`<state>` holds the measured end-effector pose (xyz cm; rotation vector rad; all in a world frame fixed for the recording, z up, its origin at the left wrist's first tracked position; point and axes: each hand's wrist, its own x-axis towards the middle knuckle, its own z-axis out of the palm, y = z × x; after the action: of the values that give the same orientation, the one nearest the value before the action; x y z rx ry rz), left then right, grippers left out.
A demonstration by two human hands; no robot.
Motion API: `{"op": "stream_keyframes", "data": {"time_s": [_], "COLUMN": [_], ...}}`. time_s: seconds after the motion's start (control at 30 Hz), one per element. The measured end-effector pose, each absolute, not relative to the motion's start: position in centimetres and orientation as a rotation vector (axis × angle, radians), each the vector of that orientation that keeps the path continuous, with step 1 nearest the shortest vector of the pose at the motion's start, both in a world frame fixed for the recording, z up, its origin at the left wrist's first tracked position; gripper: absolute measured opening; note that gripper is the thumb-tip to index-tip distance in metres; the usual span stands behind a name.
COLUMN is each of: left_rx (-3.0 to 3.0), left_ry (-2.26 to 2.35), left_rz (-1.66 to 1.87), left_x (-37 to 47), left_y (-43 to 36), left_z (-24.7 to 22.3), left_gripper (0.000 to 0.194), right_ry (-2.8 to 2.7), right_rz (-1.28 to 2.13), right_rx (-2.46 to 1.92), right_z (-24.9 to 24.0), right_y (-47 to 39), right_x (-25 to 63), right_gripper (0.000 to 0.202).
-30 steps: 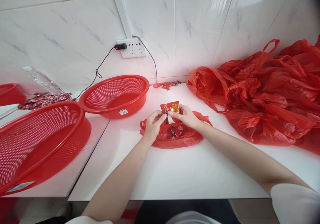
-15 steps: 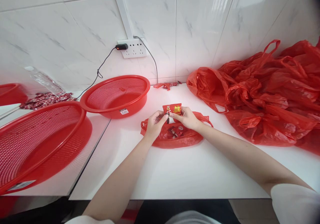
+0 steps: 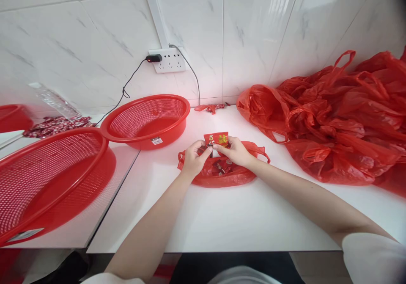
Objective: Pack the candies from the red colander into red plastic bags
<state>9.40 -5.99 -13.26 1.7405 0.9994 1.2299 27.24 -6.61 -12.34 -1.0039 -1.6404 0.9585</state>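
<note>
Between my two hands is a small red packet (image 3: pixel 216 139) with gold and white print, held upright above a red plastic bag (image 3: pixel 225 180). The fingers of my left hand (image 3: pixel 196 155) are closed on the packet's left side, thumb at its lower middle. My right hand (image 3: pixel 236 150) pinches its right side, and the two thumbs nearly meet. The bag lies open on the white table, with a few dark red wrapped pieces (image 3: pixel 223 166) showing inside it. Its handles spread out to either side under my hands.
Two red mesh baskets (image 3: pixel 147 138) stand at the left. A large heap of red plastic bags (image 3: pixel 342 123) fills the right side. By the wall lie small red wrappers (image 3: pixel 211 108). A clear bottle (image 3: pixel 57 101) rests near patterned red packets (image 3: pixel 57 125). A power strip (image 3: pixel 169 61) is on the wall.
The packet and both hands have shifted very slightly to the left, and the packet's top tilts a little differently. Both hands keep their hold; the bag stays in place.
</note>
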Motion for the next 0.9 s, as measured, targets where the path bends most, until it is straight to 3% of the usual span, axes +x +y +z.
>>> {"op": "stream_keyframes", "data": {"time_s": [0.33,0.9], "left_rx": [1.514,1.629], "left_ry": [0.962,0.876], "left_rz": [1.377,1.214], "left_x": [10.0,10.1], "left_y": [-5.9,-6.6], "left_z": [-13.1,-12.8], "left_gripper": [0.018,0.031], "right_ry": [-1.660,-1.595], "right_rz": [0.965,0.907], "right_rx": [-0.929,-0.973], "right_z": [-12.5,-12.9], "right_y": [-6.4,-6.2], "right_x": [27.4,27.2], "right_gripper": [0.037,0.033]}}
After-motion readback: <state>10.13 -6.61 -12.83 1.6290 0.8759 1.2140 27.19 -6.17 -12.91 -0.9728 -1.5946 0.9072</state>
